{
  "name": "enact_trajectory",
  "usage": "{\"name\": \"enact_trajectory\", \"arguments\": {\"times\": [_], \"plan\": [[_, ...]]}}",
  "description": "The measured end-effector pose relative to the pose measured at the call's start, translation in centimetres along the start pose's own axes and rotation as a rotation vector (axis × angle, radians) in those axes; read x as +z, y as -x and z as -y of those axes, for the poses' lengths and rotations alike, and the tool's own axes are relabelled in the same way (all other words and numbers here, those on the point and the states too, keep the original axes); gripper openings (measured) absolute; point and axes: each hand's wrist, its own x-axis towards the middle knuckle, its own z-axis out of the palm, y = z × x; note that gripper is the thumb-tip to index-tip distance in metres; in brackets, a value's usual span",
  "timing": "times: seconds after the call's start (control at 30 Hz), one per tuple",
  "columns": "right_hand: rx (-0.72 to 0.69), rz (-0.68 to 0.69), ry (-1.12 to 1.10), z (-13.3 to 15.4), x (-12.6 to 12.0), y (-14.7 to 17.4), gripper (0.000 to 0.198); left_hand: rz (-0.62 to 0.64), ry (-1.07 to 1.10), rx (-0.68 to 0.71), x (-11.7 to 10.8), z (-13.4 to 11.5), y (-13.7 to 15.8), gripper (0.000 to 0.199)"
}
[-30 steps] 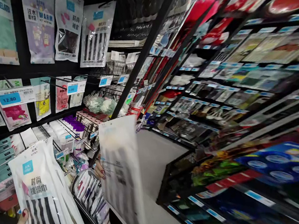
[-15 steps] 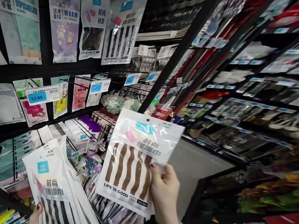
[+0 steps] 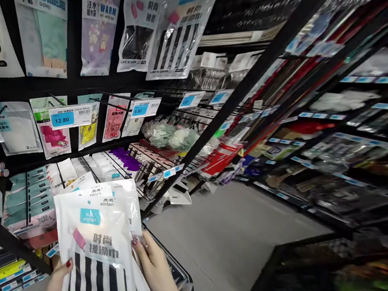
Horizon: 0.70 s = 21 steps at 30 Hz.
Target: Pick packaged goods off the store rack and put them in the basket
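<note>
Low in the view, a stack of packaged scrubbing towels (image 3: 99, 229) stands upright, the front pack showing black and white stripes through its clear window. My left hand (image 3: 55, 288) is closed round the stack's left edge, thumb on the front. At the right edge my right hand (image 3: 157, 270) grips the rear packs, its thumb over their front and its other fingers partly behind. The packs overlap, so their lower parts and the brown-striped one cannot be seen.
Hanging packs of gloves (image 3: 54, 35) and a hot water bag pack (image 3: 98, 38) line the black rack ahead. Price tags (image 3: 71, 118) stick out below them. A black-rimmed basket (image 3: 187, 273) is partly hidden behind my right hand. More shelves (image 3: 340, 145) stand right, across grey floor (image 3: 222, 227).
My right hand has moved left and down, bringing its brown-striped pack to the stack, where that pack is now hidden. The stack has shifted right, and the view has turned slightly.
</note>
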Motion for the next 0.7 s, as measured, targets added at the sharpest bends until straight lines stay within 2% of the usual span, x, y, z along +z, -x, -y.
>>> {"name": "enact_trajectory", "arguments": {"times": [0.1,0.2,0.37,0.53,0.7], "plan": [[0.000,0.144,-0.131,0.1,0.1,-0.3,0.047,0.108,-0.049,-0.052,-0.6,0.3,-0.2,0.083],[-0.011,0.222,-0.186,0.3,-0.3,-0.3,0.047,0.138,-0.121,-0.066,-0.7,0.6,0.0,0.079],[-0.014,0.179,-0.139,-0.3,-1.4,0.0,0.047,0.151,-0.142,-0.054,-0.3,0.7,0.3,0.084],[0.004,0.087,-0.168,-0.8,-1.1,0.1,0.045,0.128,-0.109,-0.054,-0.6,0.8,0.1,0.089],[0.033,0.128,-0.149,0.3,-1.0,0.5,0.047,0.141,-0.103,-0.009,-0.9,1.5,0.1,0.069]]}}
